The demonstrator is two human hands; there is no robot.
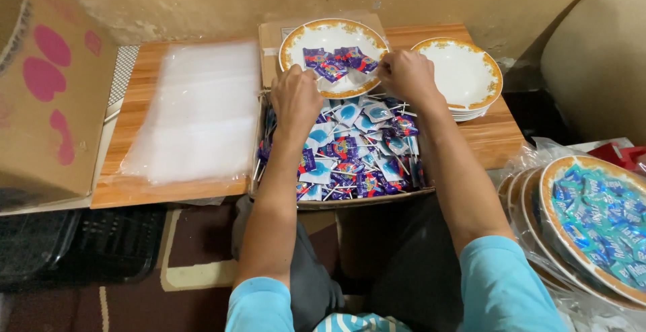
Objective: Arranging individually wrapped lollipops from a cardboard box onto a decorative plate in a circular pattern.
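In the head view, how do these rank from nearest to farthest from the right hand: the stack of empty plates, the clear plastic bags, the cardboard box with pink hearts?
From the right hand:
1. Stack of empty plates, just to its right on the wooden board.
2. Clear plastic bags, on the left part of the board.
3. Cardboard box with pink hearts, at the far left edge.

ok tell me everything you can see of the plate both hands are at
The plate is round and white with a gold patterned rim, glossy like ceramic or melamine. It sits upright at the far edge of the cardboard box of lollipops, partly over a box flap. A few purple and blue wrapped lollipops lie in its middle. The left hand covers its near rim; the right hand is at its right rim.
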